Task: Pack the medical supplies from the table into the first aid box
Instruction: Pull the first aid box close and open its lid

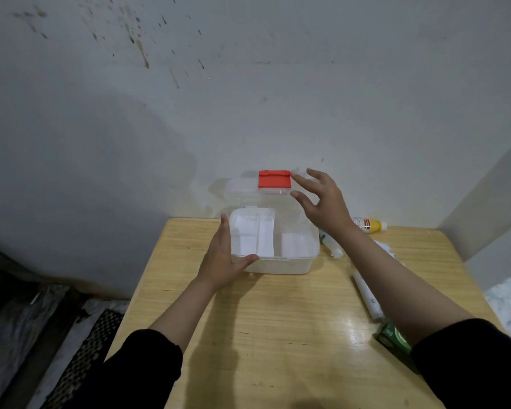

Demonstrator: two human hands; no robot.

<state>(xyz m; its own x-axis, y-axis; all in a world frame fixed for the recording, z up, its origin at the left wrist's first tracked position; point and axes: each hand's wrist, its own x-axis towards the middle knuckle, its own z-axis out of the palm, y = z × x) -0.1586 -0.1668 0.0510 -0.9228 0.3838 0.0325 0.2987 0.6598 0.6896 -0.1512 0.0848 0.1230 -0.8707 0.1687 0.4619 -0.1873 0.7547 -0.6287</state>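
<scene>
A white first aid box (pixel 281 265) stands open at the far middle of the wooden table (pixel 278 320). Its clear lid (pixel 248 193) is raised toward the wall, with a red latch (pixel 274 179) at the top. A white divided tray (pixel 252 234) sits inside on the left. My left hand (pixel 224 258) grips the box's front left corner, thumb over the rim. My right hand (pixel 322 202) hovers with fingers spread next to the red latch, holding nothing. On the right lie a yellow bottle (pixel 370 225), a white tube (pixel 366 296), a small white bottle (pixel 332 247) and a green box (pixel 393 339).
The table stands against a stained grey wall (pixel 248 84). The floor at the left holds a dark perforated mat (pixel 86 349). My right forearm crosses over the supplies and hides parts of them.
</scene>
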